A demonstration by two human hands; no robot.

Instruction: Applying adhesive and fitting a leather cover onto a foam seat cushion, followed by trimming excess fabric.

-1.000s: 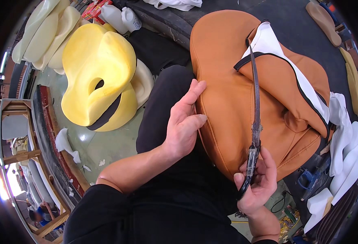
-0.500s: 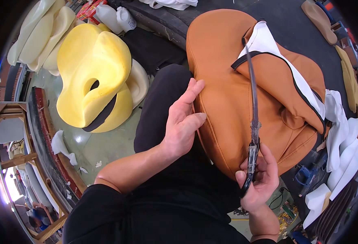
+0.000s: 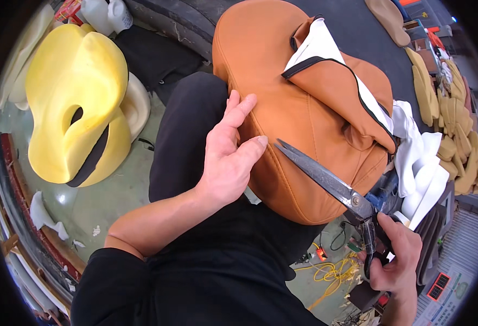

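Note:
A brown leather-like cover, stitched along its edge and rounded in shape, rests against my raised knee. One flap of it is folded back, baring a white lining with black edging. My left hand lies along the cover's left side, fingers stretched and thumb apart. In my right hand are large dark scissors, gripped by the black handles. Their worn blades look closed and slant up and left across the cover's lower part, the tips near my left thumb. Whether the blades touch the cover, I cannot tell.
Yellow moulded foam pieces stand on the floor to the left. White plastic jugs are behind them. White cloth-like pieces and tan foam pieces lie to the right. A yellow cable coils on the floor below.
The scissors have swung from upright, seen edge-on, to a leftward slant showing their broad side. My right hand has moved right and outward. The whole view has shifted; my left hand keeps its place on the cover.

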